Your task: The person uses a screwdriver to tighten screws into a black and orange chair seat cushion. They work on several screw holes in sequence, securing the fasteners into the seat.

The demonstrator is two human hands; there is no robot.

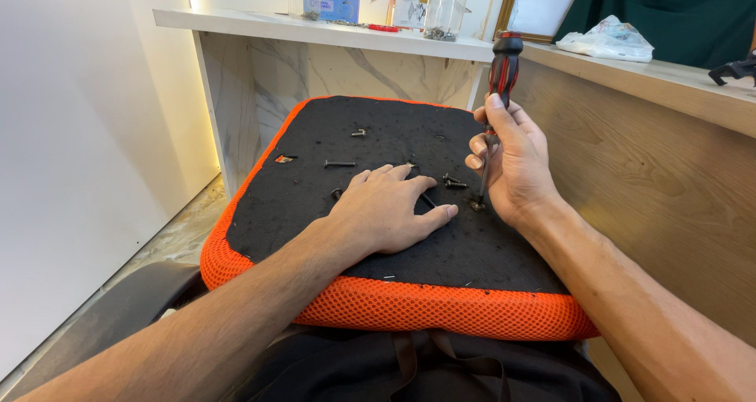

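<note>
Upturned seat base (299, 205) on the lap, screws (340, 163) loose near its far edge.
Right hand (516, 166) is clamped on the screwdriver (498, 103); left hand (390, 207) is pressed flat, open. Slippage may be caused by tilt.

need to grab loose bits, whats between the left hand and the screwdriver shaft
Head view: between the left hand and the screwdriver shaft lie small dark screws on the black seat underside.

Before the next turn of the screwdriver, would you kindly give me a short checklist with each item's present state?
1. Right hand grips the screwdriver: ok.
2. Tip seated in the screw: cannot tell, too small.
3. Shaft upright: not ok, it tilts a little.
4. Left hand flat on the seat base, steadying it: ok.
5. Loose screws apart from the tip: ok.
</note>
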